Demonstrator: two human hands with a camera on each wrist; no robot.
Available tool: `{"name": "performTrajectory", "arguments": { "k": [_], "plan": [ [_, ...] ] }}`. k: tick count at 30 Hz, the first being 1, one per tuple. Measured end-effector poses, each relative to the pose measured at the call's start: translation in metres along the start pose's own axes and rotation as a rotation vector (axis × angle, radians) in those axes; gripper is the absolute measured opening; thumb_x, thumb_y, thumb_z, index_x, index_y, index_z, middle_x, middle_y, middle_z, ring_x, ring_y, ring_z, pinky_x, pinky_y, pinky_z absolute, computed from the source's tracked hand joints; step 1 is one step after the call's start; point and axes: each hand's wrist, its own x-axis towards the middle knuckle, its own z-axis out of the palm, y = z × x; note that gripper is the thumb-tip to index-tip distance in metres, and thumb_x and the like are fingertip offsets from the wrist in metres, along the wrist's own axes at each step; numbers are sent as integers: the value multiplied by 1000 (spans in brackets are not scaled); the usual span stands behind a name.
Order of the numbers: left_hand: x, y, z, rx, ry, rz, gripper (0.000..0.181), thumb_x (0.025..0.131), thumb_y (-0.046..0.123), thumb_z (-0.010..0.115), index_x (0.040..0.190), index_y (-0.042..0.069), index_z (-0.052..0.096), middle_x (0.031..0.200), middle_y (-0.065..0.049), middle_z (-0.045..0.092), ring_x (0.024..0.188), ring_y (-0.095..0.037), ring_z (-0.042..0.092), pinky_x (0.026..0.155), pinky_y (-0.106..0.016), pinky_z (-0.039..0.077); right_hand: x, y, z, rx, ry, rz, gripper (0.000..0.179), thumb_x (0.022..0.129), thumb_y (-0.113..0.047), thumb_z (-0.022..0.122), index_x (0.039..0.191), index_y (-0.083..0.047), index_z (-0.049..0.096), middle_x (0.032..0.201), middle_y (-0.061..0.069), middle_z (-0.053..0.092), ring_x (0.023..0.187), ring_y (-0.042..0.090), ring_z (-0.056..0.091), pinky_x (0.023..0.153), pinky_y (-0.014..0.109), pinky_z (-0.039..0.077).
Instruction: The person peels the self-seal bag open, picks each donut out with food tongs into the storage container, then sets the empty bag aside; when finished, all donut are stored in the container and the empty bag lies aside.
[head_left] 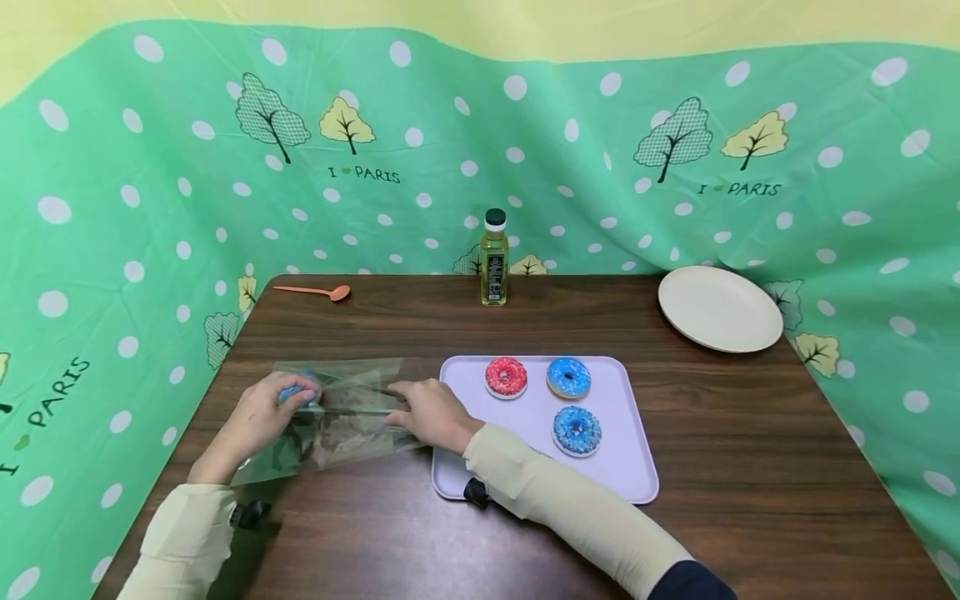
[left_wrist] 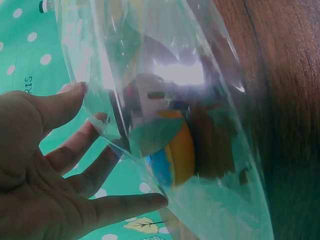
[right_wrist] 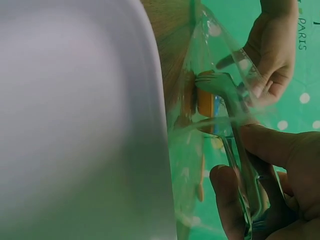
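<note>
A clear plastic bag lies on the left of the table, with a blue-topped donut inside it. My left hand is at the bag's far left, its fingers spread and relaxed against the plastic around the donut. Some of those fingers are behind plastic. With thumb and fingers my right hand grips translucent green tongs, at the bag's right end. The fork-like tip of the tongs reaches into the bag near the donut in the right wrist view; contact between them I cannot tell.
Right of the bag, a lilac tray carries a red donut and two blue donuts. An orange spoon, an oil bottle and a white plate are along the back. A green dotted curtain surrounds the table.
</note>
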Motion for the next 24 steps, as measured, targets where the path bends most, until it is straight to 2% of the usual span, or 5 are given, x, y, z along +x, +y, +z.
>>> {"name": "performTrajectory", "arguments": {
  "k": [4,9,14,20,24],
  "plan": [
    [1,0,0,7,-1,-4,22,105,24,58,114,9,72,128,-21,59,119,-47,55,89,-62,47,-6,2,-5,20,0,9,47,89,-30,79,128,-6,69,89,1,75,75,5,68,83,31,55],
    [2,1,0,16,2,-2,21,104,22,59,114,8,72,128,-22,58,118,-46,55,90,-62,46,-13,3,-13,11,-22,26,47,90,-32,78,129,-7,68,67,-8,65,62,0,57,82,34,54],
    [1,1,0,22,0,0,21,104,21,59,114,7,71,128,-22,58,117,-46,56,89,-62,47,-23,2,-23,26,-31,32,47,90,-30,78,130,-7,68,74,-6,69,67,2,59,81,35,54],
    [0,0,1,35,10,11,19,104,18,59,113,6,71,127,-22,59,117,-47,55,89,-63,46,-35,8,-32,48,-19,38,46,89,-27,80,128,-6,68,74,-6,68,64,2,57,65,26,48],
    [0,0,1,39,17,19,18,103,16,60,112,5,71,123,-22,60,117,-47,55,89,-63,46,-41,12,-37,48,-4,39,46,89,-27,80,127,-5,69,76,-4,68,62,3,53,61,24,46]
  ]
}}
